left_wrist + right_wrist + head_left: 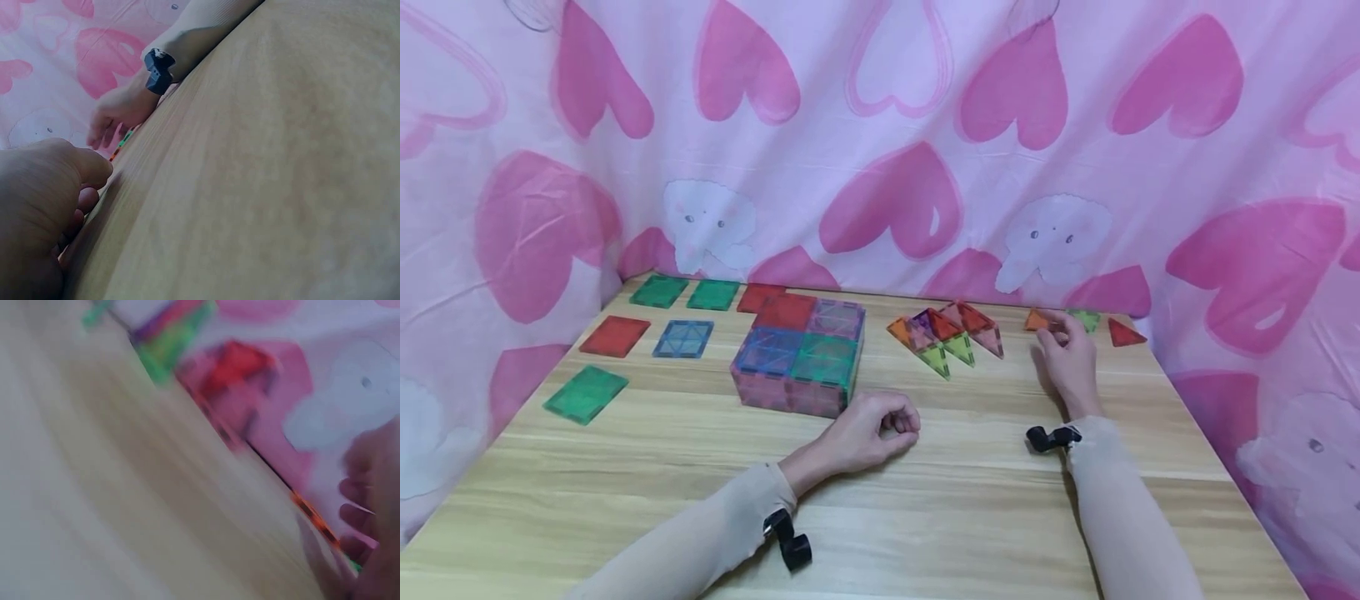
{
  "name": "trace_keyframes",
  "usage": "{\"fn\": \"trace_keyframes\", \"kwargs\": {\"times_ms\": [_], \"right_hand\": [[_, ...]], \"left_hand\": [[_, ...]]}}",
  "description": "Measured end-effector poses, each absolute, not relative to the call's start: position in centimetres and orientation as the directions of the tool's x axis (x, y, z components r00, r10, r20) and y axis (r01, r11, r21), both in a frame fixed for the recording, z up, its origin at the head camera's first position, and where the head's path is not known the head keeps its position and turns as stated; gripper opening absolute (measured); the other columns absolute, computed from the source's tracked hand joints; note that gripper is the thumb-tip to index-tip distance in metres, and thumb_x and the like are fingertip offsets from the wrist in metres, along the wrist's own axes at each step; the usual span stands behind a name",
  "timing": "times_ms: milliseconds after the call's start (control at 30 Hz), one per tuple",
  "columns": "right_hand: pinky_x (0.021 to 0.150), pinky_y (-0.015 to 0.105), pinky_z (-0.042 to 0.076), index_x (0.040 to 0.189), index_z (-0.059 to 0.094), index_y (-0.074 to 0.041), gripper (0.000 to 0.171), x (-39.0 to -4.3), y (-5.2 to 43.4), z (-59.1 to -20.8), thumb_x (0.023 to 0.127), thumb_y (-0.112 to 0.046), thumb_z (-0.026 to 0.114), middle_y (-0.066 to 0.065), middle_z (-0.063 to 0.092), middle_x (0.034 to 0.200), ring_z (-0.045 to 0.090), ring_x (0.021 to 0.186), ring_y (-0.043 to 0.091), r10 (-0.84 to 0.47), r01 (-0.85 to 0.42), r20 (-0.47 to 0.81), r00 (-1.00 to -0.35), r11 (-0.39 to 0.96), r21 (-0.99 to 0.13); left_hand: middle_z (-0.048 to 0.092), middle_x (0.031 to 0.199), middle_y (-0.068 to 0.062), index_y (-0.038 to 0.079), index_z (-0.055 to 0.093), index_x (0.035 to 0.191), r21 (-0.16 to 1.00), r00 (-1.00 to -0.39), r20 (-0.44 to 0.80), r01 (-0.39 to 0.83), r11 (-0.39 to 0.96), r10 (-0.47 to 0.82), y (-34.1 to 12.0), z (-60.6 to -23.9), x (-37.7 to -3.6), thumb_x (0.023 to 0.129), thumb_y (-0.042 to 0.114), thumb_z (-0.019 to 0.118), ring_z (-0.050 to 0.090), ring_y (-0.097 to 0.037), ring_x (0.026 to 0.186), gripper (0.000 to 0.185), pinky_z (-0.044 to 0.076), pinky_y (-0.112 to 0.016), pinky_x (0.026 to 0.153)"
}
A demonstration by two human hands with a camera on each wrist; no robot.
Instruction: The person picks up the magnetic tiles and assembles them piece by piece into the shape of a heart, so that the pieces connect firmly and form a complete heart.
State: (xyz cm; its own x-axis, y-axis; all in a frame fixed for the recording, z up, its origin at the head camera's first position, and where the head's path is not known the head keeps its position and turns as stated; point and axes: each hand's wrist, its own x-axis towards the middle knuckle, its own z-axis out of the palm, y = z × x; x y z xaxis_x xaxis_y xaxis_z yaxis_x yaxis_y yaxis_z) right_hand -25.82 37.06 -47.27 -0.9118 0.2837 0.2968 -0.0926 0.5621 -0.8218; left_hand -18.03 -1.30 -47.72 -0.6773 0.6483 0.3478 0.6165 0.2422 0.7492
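My left hand [871,429] rests on the table with its fingers loosely curled and nothing in them, beside the front right corner of a box built of see-through tiles. That box has a red, a purple, a blue and a green tile [826,358] on top and pink sides. At the back right, my right hand [1067,354] hovers low with bent fingers [356,515]. An orange triangle tile [1036,319] lies flat right at its fingertips. Just behind the hand is a light green tile [1084,318], and a red triangle tile [1126,332] lies to its right.
Between box and right hand lies a cluster of overlapping triangle tiles [943,333]. Square tiles, such as a blue one [682,339] and a green one [586,394], are spread on the left of the wooden table [925,533]. A pink heart-print curtain [880,125] hangs behind.
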Motion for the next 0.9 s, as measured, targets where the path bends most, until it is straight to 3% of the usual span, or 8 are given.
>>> {"fn": "trace_keyframes", "kwargs": {"times_ms": [100,167,267,433,633,767,900], "right_hand": [[0.108,0.052,0.051,0.156,0.061,-0.005,0.047,-25.5,38.7,-47.3,0.109,-0.01,0.063,0.024,0.061,0.151,0.063,0.128,0.038,0.185,-0.08,0.282,-0.941,0.691,-0.718],[0.116,0.065,0.044,0.154,0.061,0.001,0.048,-25.5,39.3,-47.2,0.107,-0.005,0.065,0.028,0.06,0.152,0.058,0.137,0.048,0.107,-0.124,0.304,-0.947,0.751,-0.649],[0.118,0.071,0.039,0.15,0.062,0.008,0.046,-25.5,39.6,-47.5,0.105,-0.002,0.067,0.033,0.059,0.15,0.052,0.14,0.055,0.03,-0.188,0.351,-0.936,0.8,-0.569],[0.112,0.067,0.038,0.134,0.07,0.01,0.035,-24.7,39.3,-47.8,0.102,-0.004,0.069,0.035,0.058,0.139,0.044,0.135,0.056,0.068,-0.159,0.368,-0.928,0.819,-0.552],[0.096,0.059,0.032,0.107,0.073,0.002,0.021,-22.1,38.7,-48.2,0.1,-0.018,0.077,0.026,0.059,0.12,0.042,0.122,0.048,0.143,-0.091,0.372,-0.917,0.834,-0.544],[0.091,0.058,0.028,0.098,0.073,-0.005,0.016,-19.8,37.8,-48.2,0.096,-0.019,0.08,0.021,0.06,0.111,0.043,0.109,0.044,0.129,-0.098,0.396,-0.909,0.859,-0.503],[0.087,0.048,0.032,0.092,0.071,-0.008,0.013,-17.3,36.5,-48.1,0.094,-0.011,0.084,0.019,0.06,0.106,0.046,0.1,0.035,0.063,-0.171,0.429,-0.901,0.857,-0.486]], "left_hand": [[0.073,0.091,0.01,0.017,0.076,0.1,0.753,-0.677,0.347,0.614,0.238,0.65,-1.2,-47.8,-18.0,0.098,0.007,0.083,0.067,0.0,0.085,0.012,0.059,-0.023,0.078],[0.073,0.091,0.01,0.017,0.076,0.1,0.754,-0.679,0.343,0.611,0.24,0.649,-1.2,-47.8,-18.0,0.098,0.007,0.083,0.067,0.0,0.085,0.012,0.059,-0.023,0.078],[0.073,0.092,0.011,0.017,0.076,0.1,0.754,-0.681,0.338,0.609,0.246,0.65,-1.1,-47.7,-18.0,0.099,0.006,0.083,0.067,-0.001,0.086,0.013,0.059,-0.023,0.078],[0.073,0.092,0.011,0.019,0.075,0.1,0.754,-0.686,0.332,0.605,0.256,0.647,-1.3,-47.7,-17.9,0.098,0.006,0.084,0.067,0.0,0.086,0.015,0.059,-0.024,0.079],[0.072,0.092,0.012,0.02,0.075,0.1,0.758,-0.69,0.323,0.598,0.26,0.647,-1.3,-47.6,-17.8,0.098,0.007,0.084,0.067,-0.001,0.086,0.015,0.059,-0.023,0.079],[0.073,0.092,0.011,0.018,0.076,0.1,0.755,-0.681,0.345,0.61,0.239,0.646,-1.3,-47.6,-17.9,0.098,0.007,0.084,0.067,-0.001,0.085,0.014,0.059,-0.023,0.078],[0.073,0.092,0.01,0.018,0.076,0.1,0.751,-0.673,0.355,0.618,0.231,0.648,-1.3,-47.8,-17.9,0.098,0.007,0.083,0.067,-0.001,0.085,0.013,0.059,-0.024,0.078]]}}
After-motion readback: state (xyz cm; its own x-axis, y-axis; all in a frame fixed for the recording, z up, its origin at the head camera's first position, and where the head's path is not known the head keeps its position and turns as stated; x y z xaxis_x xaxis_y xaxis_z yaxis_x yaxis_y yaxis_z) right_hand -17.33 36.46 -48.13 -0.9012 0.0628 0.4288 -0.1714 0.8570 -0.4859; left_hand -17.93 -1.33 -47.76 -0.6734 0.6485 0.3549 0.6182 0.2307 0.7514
